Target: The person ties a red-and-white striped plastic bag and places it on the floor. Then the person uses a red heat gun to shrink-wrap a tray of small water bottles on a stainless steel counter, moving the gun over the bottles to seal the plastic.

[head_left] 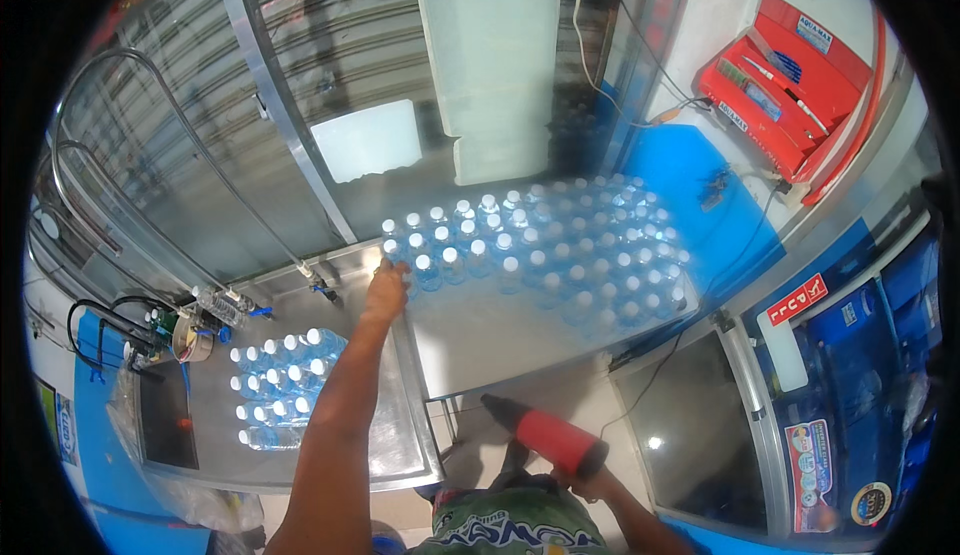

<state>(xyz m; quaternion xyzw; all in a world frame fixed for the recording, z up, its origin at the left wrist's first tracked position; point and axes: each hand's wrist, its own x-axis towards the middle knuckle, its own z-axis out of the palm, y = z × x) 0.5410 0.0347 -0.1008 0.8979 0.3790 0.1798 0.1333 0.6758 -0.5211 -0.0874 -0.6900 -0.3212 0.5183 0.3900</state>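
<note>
steadying the nearest bottle [391,248] lightly should suit the left grip [386,289], its closure unclear, with the right grip [590,486] clamped on the red dryer [552,439].

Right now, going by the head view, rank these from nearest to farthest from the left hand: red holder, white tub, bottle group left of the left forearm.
1. Bottle group: to the lower left of the left hand.
2. White tub: farther off to the left.
3. Red holder: far off, upper right.
</note>
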